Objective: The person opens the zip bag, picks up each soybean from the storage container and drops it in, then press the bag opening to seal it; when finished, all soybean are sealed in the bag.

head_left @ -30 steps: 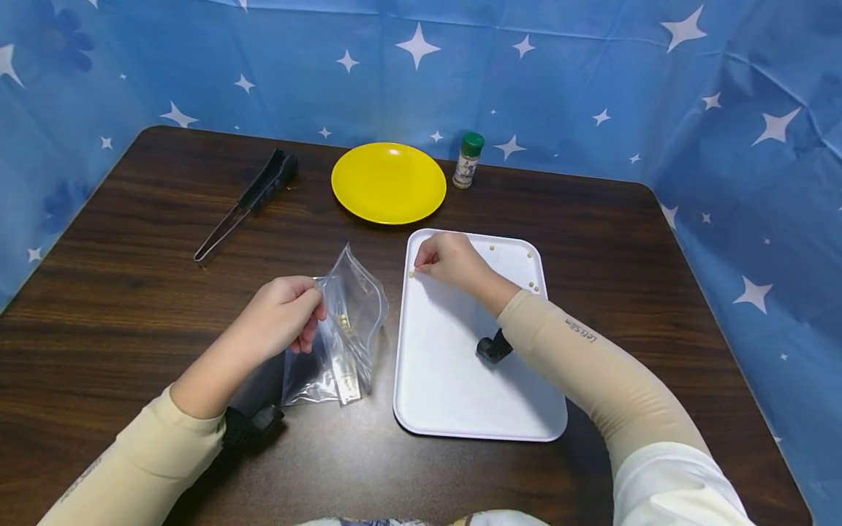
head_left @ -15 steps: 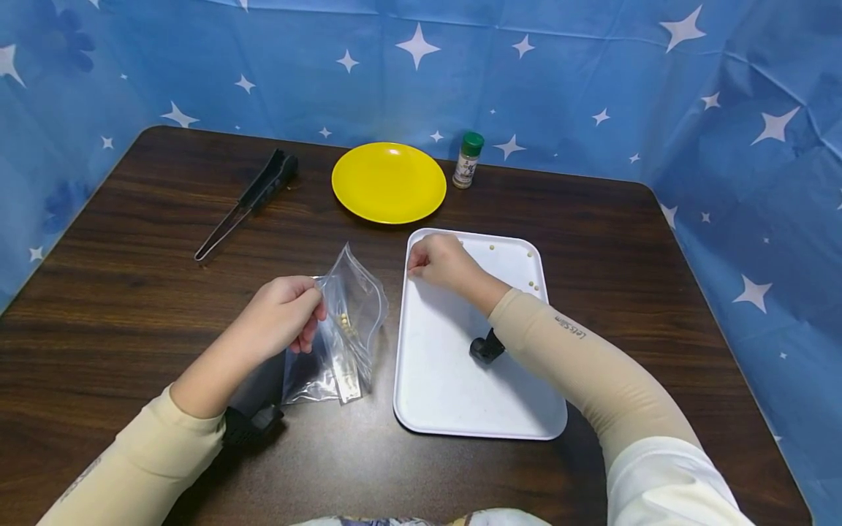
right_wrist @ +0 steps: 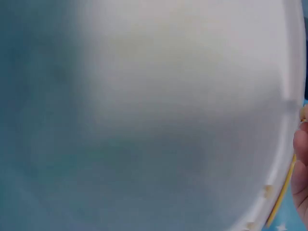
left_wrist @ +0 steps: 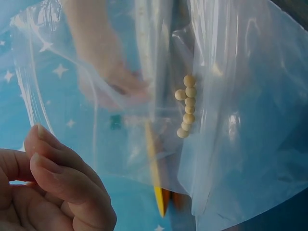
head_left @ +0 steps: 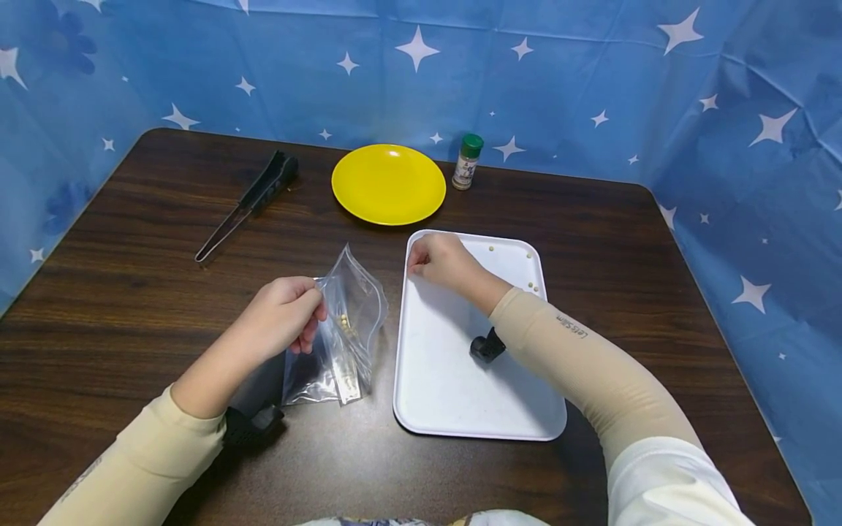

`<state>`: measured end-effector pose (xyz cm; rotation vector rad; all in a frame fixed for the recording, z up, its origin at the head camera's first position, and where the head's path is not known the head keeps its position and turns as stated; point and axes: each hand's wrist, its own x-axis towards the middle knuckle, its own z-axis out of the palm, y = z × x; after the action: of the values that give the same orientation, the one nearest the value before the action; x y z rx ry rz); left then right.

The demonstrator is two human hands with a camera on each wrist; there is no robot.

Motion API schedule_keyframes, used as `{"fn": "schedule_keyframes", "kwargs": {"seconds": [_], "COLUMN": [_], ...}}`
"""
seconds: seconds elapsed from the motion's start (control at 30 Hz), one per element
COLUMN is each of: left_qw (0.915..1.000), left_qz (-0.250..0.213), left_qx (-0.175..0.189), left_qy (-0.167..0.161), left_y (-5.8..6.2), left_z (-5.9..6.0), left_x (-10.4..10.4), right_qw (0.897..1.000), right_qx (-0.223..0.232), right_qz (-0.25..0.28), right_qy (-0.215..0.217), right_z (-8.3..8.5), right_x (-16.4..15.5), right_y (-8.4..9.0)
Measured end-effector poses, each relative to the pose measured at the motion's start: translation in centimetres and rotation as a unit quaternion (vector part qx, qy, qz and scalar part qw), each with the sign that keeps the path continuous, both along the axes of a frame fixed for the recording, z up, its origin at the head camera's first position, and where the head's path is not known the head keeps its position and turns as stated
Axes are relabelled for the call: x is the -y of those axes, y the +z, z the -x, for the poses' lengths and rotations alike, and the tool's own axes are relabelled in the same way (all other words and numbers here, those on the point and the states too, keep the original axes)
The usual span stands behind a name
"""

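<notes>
My left hand [head_left: 283, 310] pinches the edge of a clear zip bag [head_left: 368, 292], keeping its mouth apart. Several round, pale yellow soybeans [left_wrist: 189, 117] lie in a short row inside the bag in the left wrist view. My right hand [head_left: 444, 259] is at the far left corner of a white tray [head_left: 454, 394], thumb and fingertips together. At the edge of the right wrist view, a soybean [right_wrist: 303, 114] shows at those fingertips. More soybeans lie on the tray, one near the far rim [head_left: 491, 248] and others along the right side.
Beyond the tray sit a yellow plate [head_left: 388, 183] and a green-capped seasoning bottle [head_left: 465, 164]. Black-handled tongs [head_left: 253, 201] lie at the far left of the dark wooden table [head_left: 131, 292]. A blue star-patterned cloth [head_left: 368, 88] hangs behind.
My right hand has shifted slightly left onto the soybean by the tray's left rim, which the fingers now cover in the head view. The left hand and bag have stayed put.
</notes>
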<state>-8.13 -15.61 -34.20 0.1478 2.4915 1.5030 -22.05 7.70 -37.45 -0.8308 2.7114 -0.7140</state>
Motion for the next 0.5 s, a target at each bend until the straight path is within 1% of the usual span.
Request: {"fn": "schedule_keyframes", "kwargs": {"seconds": [0.1, 0.23, 0.3, 0.4, 0.5], "left_qw": [1.0, 1.0, 1.0, 1.0, 1.0], "left_qz": [0.001, 0.004, 0.006, 0.006, 0.007], "left_qx": [-0.002, -0.003, -0.002, 0.0, -0.001], "left_qy": [0.0, -0.001, -0.002, -0.003, -0.004], "left_y": [0.1, 0.1, 0.2, 0.2, 0.3], "left_z": [0.1, 0.1, 0.2, 0.2, 0.2], "left_x": [-0.1, -0.3, -0.4, -0.5, -0.6], "right_qw": [1.0, 0.997, 0.993, 0.983, 0.975], "right_qx": [-0.003, -0.027, -0.047, -0.069, -0.075], "right_qz": [0.022, 0.072, 0.106, 0.156, 0.178], "right_qy": [-0.005, 0.016, 0.035, 0.068, 0.107], "right_z": [-0.1, -0.6, -1.2, -2.3, -3.5], "right_x": [0.1, 0.7, 1.1, 1.9, 2.8], "right_y": [1.6, 4.3, 5.5, 6.7, 7.4]}}
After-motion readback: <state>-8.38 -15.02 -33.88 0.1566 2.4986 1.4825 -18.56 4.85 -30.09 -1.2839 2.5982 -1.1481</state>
